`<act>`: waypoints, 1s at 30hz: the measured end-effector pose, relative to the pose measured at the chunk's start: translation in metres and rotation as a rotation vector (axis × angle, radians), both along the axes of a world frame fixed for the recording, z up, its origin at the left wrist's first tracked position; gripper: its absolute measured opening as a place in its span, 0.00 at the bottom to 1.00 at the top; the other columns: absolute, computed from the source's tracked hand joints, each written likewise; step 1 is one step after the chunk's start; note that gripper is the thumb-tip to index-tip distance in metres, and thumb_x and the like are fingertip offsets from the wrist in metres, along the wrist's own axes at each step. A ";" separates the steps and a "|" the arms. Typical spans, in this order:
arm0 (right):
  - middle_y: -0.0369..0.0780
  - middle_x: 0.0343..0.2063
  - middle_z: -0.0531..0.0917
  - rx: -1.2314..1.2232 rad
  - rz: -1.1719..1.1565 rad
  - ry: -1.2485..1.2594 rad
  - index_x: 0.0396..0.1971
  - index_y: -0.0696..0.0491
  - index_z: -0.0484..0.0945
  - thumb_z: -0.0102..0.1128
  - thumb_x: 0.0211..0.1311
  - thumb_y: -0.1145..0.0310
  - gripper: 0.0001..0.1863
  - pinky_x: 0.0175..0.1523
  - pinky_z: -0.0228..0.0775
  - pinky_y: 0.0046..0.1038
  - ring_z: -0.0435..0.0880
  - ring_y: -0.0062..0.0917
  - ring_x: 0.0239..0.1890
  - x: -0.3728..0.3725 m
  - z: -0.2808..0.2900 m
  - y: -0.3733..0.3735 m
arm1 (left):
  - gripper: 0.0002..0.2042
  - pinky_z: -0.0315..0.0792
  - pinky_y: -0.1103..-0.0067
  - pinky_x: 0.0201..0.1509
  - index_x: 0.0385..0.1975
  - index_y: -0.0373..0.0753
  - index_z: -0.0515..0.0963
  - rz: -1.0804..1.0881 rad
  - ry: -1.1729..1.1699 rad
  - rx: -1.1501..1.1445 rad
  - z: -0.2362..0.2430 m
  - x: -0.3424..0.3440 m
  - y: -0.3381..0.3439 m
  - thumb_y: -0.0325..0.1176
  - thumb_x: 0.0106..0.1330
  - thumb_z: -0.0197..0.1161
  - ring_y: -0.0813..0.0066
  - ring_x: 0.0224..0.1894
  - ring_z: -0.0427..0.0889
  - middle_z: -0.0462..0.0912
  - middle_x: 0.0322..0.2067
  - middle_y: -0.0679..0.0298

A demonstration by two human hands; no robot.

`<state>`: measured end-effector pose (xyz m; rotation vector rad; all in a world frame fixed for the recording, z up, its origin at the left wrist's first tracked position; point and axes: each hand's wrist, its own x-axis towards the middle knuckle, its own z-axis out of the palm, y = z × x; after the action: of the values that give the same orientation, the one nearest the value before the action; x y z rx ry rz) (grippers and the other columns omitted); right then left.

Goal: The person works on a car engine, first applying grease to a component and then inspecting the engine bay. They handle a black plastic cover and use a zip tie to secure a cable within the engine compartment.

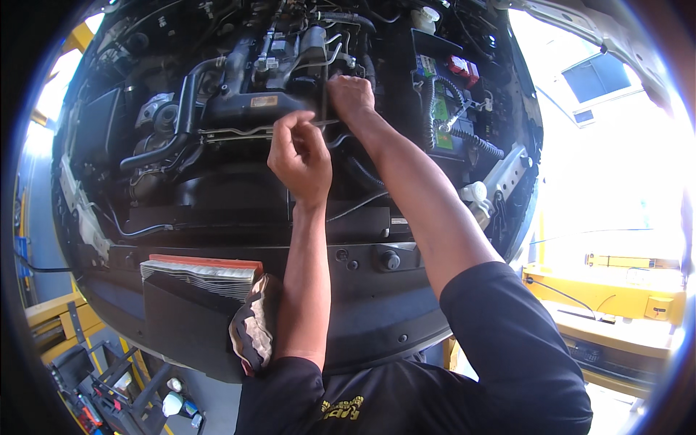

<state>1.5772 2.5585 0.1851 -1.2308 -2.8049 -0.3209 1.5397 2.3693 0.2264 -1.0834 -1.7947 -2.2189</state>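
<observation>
My right hand (353,96) reaches into the engine bay, its fingers closed beside a thin dark upright rod (324,93). What it grips is hidden behind the fingers. Lower and to the left, my left hand (300,156) is raised above the front of the engine, fingers curled in. Whatever those fingers hold, if anything, I cannot make out. Just beyond it lies a wide black intake duct (239,109) with a small label. Thin metal pipes (235,133) run crosswise close to the left wrist.
A pleated air filter (206,270) with an orange rim rests on the front edge, beside a crumpled patterned cloth (251,326). At right sits a battery (444,109) with a red terminal cover (464,69) and corrugated hoses. A yellow workbench (609,293) stands right; a black cart (94,384) stands lower left.
</observation>
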 end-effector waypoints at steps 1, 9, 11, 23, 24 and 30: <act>0.46 0.37 0.90 0.002 0.008 -0.004 0.42 0.55 0.83 0.55 0.68 0.69 0.10 0.44 0.84 0.34 0.92 0.35 0.43 -0.002 -0.001 0.000 | 0.05 0.62 0.86 0.25 0.38 0.35 0.81 -0.005 -0.009 0.002 0.000 -0.001 0.000 0.20 0.70 0.59 0.89 0.22 0.69 0.80 0.27 0.72; 0.38 0.28 0.86 0.376 -0.056 -0.193 0.35 0.51 0.84 0.55 0.67 0.64 0.10 0.26 0.68 0.35 0.85 0.31 0.31 -0.006 -0.034 0.015 | 0.06 0.64 0.85 0.26 0.38 0.36 0.81 -0.044 -0.010 -0.019 0.002 0.003 0.000 0.19 0.69 0.58 0.87 0.22 0.71 0.81 0.27 0.71; 0.38 0.27 0.83 0.451 -0.048 -0.284 0.34 0.51 0.83 0.56 0.66 0.63 0.10 0.23 0.62 0.34 0.82 0.29 0.29 -0.009 -0.034 0.014 | 0.06 0.65 0.85 0.26 0.38 0.36 0.81 -0.042 -0.010 -0.025 0.003 0.002 -0.001 0.19 0.69 0.58 0.87 0.23 0.72 0.81 0.27 0.70; 0.40 0.34 0.89 0.138 -0.081 -0.180 0.46 0.55 0.82 0.54 0.69 0.67 0.13 0.32 0.76 0.36 0.90 0.32 0.37 -0.009 -0.025 0.010 | 0.06 0.67 0.83 0.28 0.38 0.34 0.81 -0.043 -0.013 -0.011 0.003 0.000 -0.001 0.18 0.69 0.57 0.86 0.23 0.72 0.82 0.28 0.69; 0.39 0.33 0.90 0.132 -0.102 -0.186 0.48 0.54 0.81 0.52 0.71 0.67 0.13 0.34 0.77 0.36 0.90 0.32 0.37 -0.011 -0.023 0.008 | 0.06 0.67 0.83 0.28 0.38 0.34 0.81 -0.040 -0.011 -0.010 0.003 0.000 -0.001 0.18 0.69 0.57 0.86 0.22 0.72 0.82 0.28 0.69; 0.41 0.33 0.89 0.170 -0.087 -0.180 0.49 0.56 0.79 0.53 0.70 0.67 0.13 0.34 0.78 0.36 0.89 0.34 0.35 -0.007 -0.022 0.005 | 0.06 0.64 0.84 0.26 0.38 0.35 0.81 -0.036 -0.016 -0.036 0.000 0.000 0.002 0.19 0.68 0.58 0.88 0.21 0.70 0.80 0.25 0.70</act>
<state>1.5698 2.5632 0.1628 -1.3498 -2.8004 -0.6932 1.5395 2.3711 0.2259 -1.1166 -1.8435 -2.2301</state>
